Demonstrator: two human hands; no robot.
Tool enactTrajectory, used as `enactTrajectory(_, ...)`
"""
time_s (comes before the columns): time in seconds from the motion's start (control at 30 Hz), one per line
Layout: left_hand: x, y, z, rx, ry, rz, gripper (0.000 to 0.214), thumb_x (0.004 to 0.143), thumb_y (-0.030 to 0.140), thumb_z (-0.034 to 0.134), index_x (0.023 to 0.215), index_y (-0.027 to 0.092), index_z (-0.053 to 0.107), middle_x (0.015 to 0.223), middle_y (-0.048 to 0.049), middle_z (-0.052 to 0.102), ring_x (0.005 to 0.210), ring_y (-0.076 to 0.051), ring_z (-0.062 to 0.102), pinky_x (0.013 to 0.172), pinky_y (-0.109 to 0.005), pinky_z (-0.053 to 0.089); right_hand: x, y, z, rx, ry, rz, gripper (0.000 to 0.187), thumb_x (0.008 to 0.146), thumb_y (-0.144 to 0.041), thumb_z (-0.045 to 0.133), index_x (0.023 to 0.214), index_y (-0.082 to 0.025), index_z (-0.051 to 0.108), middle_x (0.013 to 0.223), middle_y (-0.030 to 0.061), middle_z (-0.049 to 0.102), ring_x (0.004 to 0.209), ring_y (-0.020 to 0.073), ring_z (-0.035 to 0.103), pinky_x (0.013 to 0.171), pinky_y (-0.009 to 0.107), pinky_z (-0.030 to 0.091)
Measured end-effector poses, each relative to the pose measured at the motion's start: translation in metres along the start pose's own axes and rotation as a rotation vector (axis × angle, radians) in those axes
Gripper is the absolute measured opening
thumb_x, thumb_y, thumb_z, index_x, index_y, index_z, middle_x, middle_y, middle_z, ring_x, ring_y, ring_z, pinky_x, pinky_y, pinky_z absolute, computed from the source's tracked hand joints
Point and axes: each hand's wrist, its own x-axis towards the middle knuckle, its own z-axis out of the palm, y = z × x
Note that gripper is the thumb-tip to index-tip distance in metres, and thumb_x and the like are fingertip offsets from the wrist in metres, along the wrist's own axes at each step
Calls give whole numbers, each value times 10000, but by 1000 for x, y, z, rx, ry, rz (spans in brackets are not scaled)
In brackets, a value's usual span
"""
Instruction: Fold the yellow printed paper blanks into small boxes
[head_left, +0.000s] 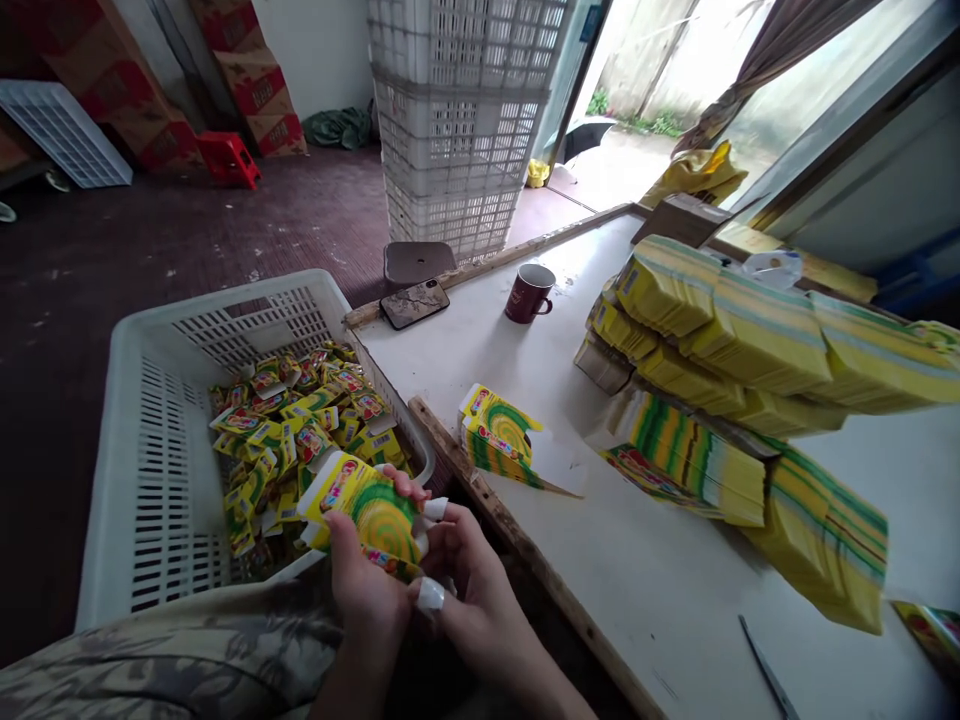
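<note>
A small yellow and green carton (379,505) with a spiral print is in my left hand (369,585), thumb on its near side and fingertips showing at its far edge. My right hand (480,585) is closed at the carton's right end, with white tape on its thumb and a fingertip. What those fingers pinch there is partly hidden. Below and beyond my hands, a white plastic crate (124,430) holds many similar yellow cartons (300,430). On the table to the right lies another carton (499,435), partly opened out.
Stacks of flat yellow cartons (757,330) cover the right of the white table (570,560). A maroon mug (529,293), a phone (415,304) and scissors (766,665) also lie there. Tall stacked crates (465,130) stand beyond; a red stool (227,160) is on the floor.
</note>
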Motion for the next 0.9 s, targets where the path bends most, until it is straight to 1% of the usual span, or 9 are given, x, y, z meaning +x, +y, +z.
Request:
enactTrajectory(0.17,10,1,-11,78,103,20,549,565,679,708,751,174,597,654,22,498,562,-100,476,653,-261,520,5,2,1,49,-87,110,510,654,-153,755,1102,-234,524,852,-32,564,720,109,478,604,207,365)
enactTrajectory(0.23,10,-4,-18,141,112,-6,593,533,727,687,773,190,610,671,16,523,594,-122,514,679,-281,525,8,5,-2,32,-50,117,492,649,-198,769,1079,-228,532,828,-33,566,710,117,486,596,214,366)
enactTrajectory(0.33,7,-10,-25,241,12,-57,680,623,823,489,867,207,644,754,-33,592,727,-195,593,696,-326,533,13,5,-11,5,71,67,400,689,-268,745,1034,-218,548,783,-36,555,707,129,509,631,232,399)
enactTrajectory(0.4,6,-11,-27,331,-59,-39,599,740,747,456,939,215,646,823,-45,625,789,-204,611,710,-327,532,16,1,-18,-33,111,2,307,736,-300,708,997,-213,571,780,-30,557,719,134,525,654,238,420)
enactTrajectory(0.5,7,-9,-28,433,-71,51,234,809,432,633,920,226,637,865,5,646,775,-145,611,723,-266,516,15,-4,-28,-121,104,-77,179,829,-316,610,965,-201,603,825,0,598,781,157,559,707,259,454)
enactTrajectory(0.57,8,-7,-28,443,-57,83,131,780,312,688,844,209,640,826,31,655,734,-119,603,703,-236,508,13,-5,-31,-206,123,-106,161,866,-305,558,958,-191,624,865,23,631,811,171,576,733,275,469)
enactTrajectory(0.67,10,0,-25,463,-45,61,140,759,308,712,795,186,654,786,33,669,713,-106,604,696,-212,500,11,-8,-36,-375,156,-163,173,875,-281,537,960,-187,655,877,36,644,818,184,592,739,289,480)
enactTrajectory(0.77,12,16,-21,512,-59,113,227,777,383,687,908,199,657,850,16,674,742,-103,611,722,-203,492,9,-22,-45,-602,156,-278,178,875,-220,524,982,-202,666,863,37,626,805,183,592,716,286,480)
enactTrajectory(0.9,13,45,-21,672,-200,343,424,778,483,646,1110,223,601,1041,-47,659,977,-189,604,875,-289,473,3,-50,-59,-1058,127,-505,287,902,-119,457,1040,-257,668,873,49,626,815,191,553,728,323,464)
